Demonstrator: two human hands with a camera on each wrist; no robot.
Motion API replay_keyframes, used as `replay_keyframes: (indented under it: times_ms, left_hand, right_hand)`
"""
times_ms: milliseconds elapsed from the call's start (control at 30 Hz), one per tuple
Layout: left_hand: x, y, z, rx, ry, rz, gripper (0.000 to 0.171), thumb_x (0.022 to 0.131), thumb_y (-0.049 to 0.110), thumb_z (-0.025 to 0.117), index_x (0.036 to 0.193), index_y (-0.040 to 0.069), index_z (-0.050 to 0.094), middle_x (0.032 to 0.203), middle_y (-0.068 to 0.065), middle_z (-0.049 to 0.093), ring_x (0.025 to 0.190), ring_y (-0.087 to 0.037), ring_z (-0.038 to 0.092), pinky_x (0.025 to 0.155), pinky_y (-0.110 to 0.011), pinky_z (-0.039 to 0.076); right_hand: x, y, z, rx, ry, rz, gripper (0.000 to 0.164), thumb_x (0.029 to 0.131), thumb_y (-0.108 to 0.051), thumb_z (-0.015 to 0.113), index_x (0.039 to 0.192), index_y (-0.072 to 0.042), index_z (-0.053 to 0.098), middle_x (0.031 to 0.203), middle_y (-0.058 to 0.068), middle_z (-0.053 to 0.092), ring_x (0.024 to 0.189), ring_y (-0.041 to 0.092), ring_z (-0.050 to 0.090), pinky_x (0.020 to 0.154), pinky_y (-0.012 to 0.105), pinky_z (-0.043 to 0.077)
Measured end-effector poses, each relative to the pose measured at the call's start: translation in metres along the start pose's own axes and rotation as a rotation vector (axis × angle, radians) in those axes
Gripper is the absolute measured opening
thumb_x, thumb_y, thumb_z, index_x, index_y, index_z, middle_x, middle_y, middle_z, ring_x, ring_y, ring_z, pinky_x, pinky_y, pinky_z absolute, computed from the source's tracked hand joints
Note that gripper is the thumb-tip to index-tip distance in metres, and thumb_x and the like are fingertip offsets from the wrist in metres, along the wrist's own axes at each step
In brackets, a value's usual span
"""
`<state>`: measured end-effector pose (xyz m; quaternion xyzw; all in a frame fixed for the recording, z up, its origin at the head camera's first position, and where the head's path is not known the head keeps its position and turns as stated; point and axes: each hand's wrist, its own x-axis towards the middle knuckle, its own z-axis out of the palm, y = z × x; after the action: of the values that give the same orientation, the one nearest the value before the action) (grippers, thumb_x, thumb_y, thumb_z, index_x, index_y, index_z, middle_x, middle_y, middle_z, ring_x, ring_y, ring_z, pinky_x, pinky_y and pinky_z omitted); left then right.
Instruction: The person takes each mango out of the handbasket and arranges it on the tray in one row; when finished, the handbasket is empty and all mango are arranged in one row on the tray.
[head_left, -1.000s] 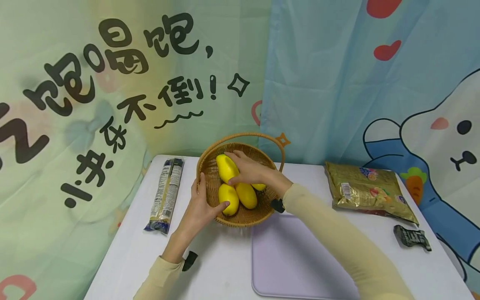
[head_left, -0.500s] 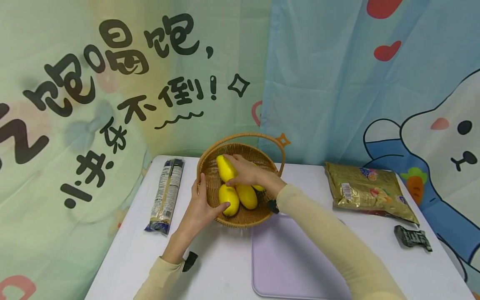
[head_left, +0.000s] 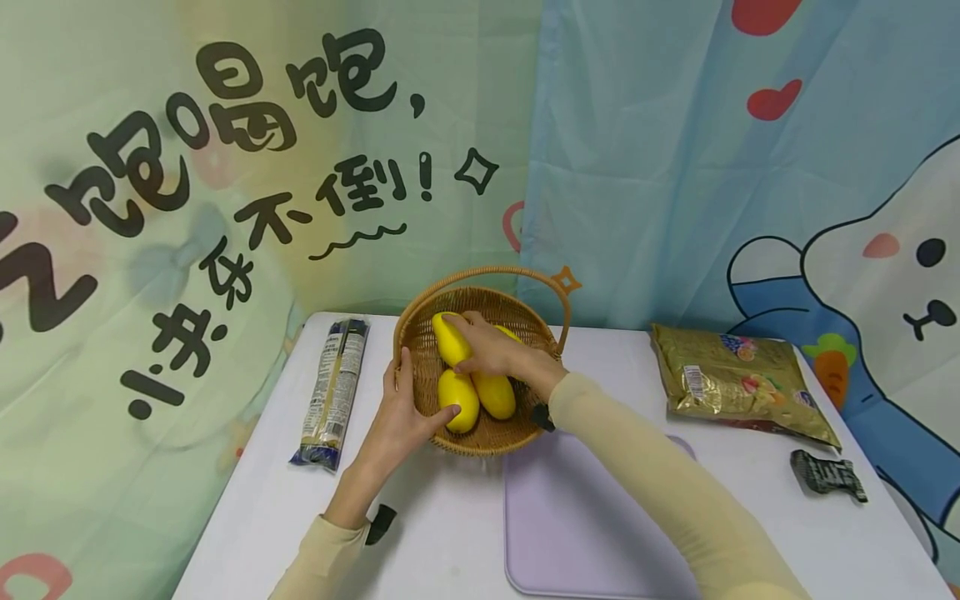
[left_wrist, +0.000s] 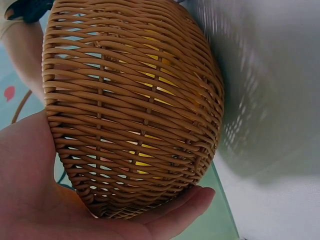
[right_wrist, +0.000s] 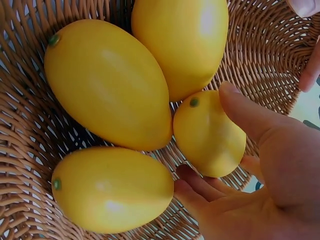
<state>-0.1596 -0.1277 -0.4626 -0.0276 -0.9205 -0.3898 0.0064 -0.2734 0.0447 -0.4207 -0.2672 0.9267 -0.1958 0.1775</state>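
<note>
A brown wicker basket (head_left: 420, 392) with a tall arched handle holds several smooth yellow mangoes, each with a green stem end where it shows. My left hand (head_left: 405, 417) grips the basket's left side, thumb over the rim and fingers along the outer wall; in the left wrist view its palm (left_wrist: 30, 175) lies against the weave. Inside the basket, my right hand (head_left: 491, 348) holds the back-left mango (head_left: 448, 337) between thumb and fingers. The right wrist view shows that smaller-looking mango (right_wrist: 207, 145) beside three others, among them a large mango (right_wrist: 107, 82) touching it.
A lilac tray (head_left: 585, 517) lies in front of the basket, partly under the right sleeve. To the left is a long clear-and-blue packet (head_left: 330, 392). A gold bag (head_left: 738, 379) and a small dark wrapped packet (head_left: 827, 475) lie at the right. Printed curtains (head_left: 622, 167) hang behind.
My right hand and forearm have shifted slightly left, uncovering more of the mango at the basket's back right. The held mango has tilted a little. The left hand has stayed in place.
</note>
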Motion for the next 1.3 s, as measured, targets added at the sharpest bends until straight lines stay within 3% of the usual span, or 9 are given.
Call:
replay_keyframes:
  times_ms: [300, 700, 1000, 1300]
  left_hand:
    - [0.000, 0.000, 0.001, -0.001, 0.002, -0.001, 0.113, 0.070, 0.060, 0.066, 0.147, 0.018, -0.005, 0.152, -0.017, -0.001, 0.125, -0.043, 0.039, 0.096, -0.049, 0.042]
    - [0.000, 0.001, 0.000, 0.000, -0.013, -0.019, 0.113, 0.070, 0.062, 0.065, 0.146, 0.022, -0.008, 0.152, -0.017, -0.003, 0.127, -0.042, 0.037, 0.097, -0.049, 0.041]
    - [0.000, 0.001, 0.001, -0.001, -0.015, -0.027, 0.114, 0.070, 0.061, 0.066, 0.145, 0.025, -0.012, 0.152, -0.018, -0.003, 0.127, -0.044, 0.036, 0.098, -0.049, 0.040]
    - [0.000, 0.000, 0.000, -0.001, -0.013, -0.012, 0.114, 0.070, 0.059, 0.066, 0.146, 0.022, -0.011, 0.152, -0.018, -0.004, 0.129, -0.044, 0.033, 0.099, -0.050, 0.039]
  right_hand:
    - [0.000, 0.000, 0.004, 0.017, 0.032, -0.012, 0.082, 0.085, -0.026, 0.064, 0.147, -0.027, 0.011, 0.150, 0.015, 0.011, 0.118, 0.028, 0.050, 0.089, 0.040, 0.047]
    - [-0.006, 0.000, 0.001, 0.028, 0.040, -0.004, 0.084, 0.083, -0.037, 0.063, 0.147, -0.028, 0.010, 0.150, 0.014, 0.011, 0.126, 0.028, 0.042, 0.097, 0.043, 0.042]
    - [-0.028, 0.001, -0.005, 0.042, 0.115, -0.036, 0.085, 0.080, -0.040, 0.066, 0.146, -0.029, 0.013, 0.146, 0.010, 0.022, 0.120, 0.024, 0.045, 0.095, 0.041, 0.044]
    - [-0.061, 0.003, -0.012, 0.076, 0.204, -0.078, 0.086, 0.077, -0.041, 0.069, 0.146, -0.027, 0.020, 0.146, 0.010, 0.027, 0.126, 0.025, 0.040, 0.099, 0.044, 0.041]
